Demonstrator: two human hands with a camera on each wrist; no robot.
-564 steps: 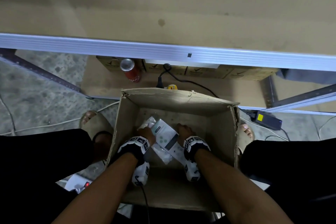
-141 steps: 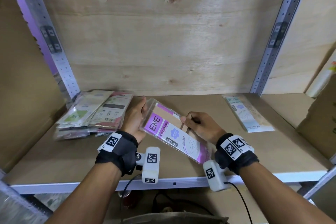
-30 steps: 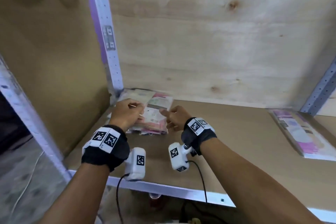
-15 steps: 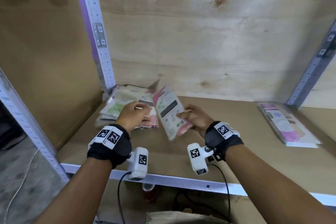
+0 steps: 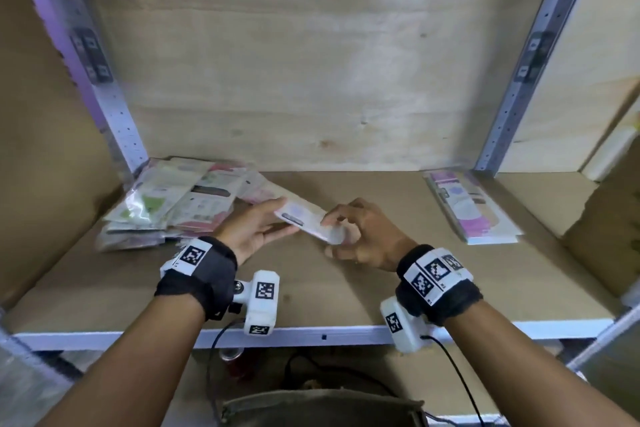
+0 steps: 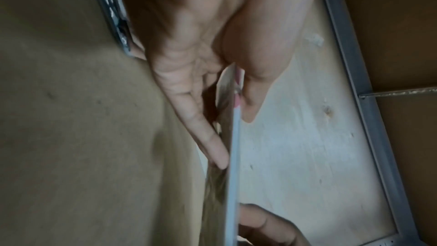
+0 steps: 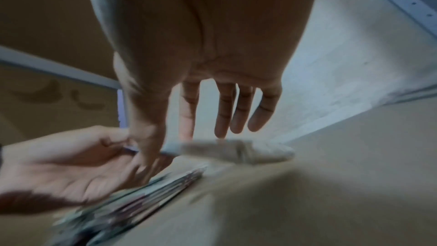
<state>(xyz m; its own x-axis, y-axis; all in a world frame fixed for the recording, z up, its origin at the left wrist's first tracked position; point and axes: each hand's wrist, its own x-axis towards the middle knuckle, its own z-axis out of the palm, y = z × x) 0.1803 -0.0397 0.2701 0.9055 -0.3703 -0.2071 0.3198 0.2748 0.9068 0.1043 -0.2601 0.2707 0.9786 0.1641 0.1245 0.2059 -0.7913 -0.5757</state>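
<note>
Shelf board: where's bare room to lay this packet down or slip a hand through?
Widest bare patch of the shelf board: between the left pile and the right stack, back to the plywood wall. The strip along the front metal edge is bare too. The left rear corner is crowded, the pile fanning out.

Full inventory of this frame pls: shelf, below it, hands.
shelf: 1, brown board, pale metal front edge
packet: 1, white and pink, held over shelf
packet pile: count unclear, green, white, pink, shelf's left rear
packet stack: count unclear, purple and white, shelf's right rear
can: 1, red, below shelf
cardboard box: 1, brown, below shelf
wrist cameras: 2, white, under wrists
left hand: 1, pinches packet's left end
right hand: 1, holds packet's right end
</note>
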